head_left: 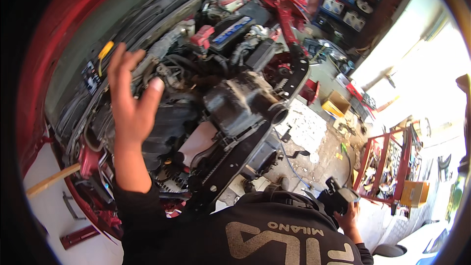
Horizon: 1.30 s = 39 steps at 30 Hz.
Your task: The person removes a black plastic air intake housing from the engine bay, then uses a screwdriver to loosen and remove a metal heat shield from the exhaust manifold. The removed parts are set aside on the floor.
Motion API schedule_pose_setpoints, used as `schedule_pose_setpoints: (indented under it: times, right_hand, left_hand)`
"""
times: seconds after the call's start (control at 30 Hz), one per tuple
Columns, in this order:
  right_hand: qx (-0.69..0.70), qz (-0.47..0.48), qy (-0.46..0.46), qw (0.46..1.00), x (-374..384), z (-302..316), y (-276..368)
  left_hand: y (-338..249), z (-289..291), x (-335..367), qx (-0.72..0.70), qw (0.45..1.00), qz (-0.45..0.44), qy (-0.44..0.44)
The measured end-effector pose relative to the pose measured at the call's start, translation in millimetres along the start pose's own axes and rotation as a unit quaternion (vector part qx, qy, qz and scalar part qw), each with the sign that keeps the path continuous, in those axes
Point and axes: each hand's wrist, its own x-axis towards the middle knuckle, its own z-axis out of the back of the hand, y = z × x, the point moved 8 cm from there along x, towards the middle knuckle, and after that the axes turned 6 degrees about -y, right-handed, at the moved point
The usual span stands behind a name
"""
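black sweatshirt cloth [196, 235] shows nearest; beside it, the right hand [350, 217] has its fingers curled round a black boxy device [333, 198]. the left hand [132, 114], fingers spread wide, hovers over the open engine bay [174, 120], where a dusty black housing [236, 102] sits. farther off stands a red rack [382, 167].

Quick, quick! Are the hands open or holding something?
Left hand: open, nothing seen in it.
Right hand: closed, holding a black boxy thing.
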Motion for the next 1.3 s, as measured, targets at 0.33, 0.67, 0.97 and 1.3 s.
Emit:
schedule_pose_setpoints:
  times: [0.33, 0.67, 0.97, 1.3]
  right_hand:
    - [0.047, 0.094, -0.216, 0.971, 48.4, 182.0, 74.0]
    - [0.244, 0.108, -0.237, 0.934, 49.6, 260.7, 14.9]
    - [0.226, 0.135, -0.252, 0.931, 50.9, 273.0, -90.7]
    - [0.250, 0.086, -0.207, 0.942, 98.1, 274.5, -149.3]
  left_hand:
    - [-273.3, -156.4, -87.3, -0.364, 0.837, -0.148, 0.379]
    - [-453.0, -304.3, -192.5, -0.425, 0.816, -0.139, 0.365]
    - [-539.8, -362.8, -241.9, -0.396, 0.813, -0.143, 0.403]
    - [-569.2, -421.0, -236.9, -0.452, 0.783, -0.143, 0.403]
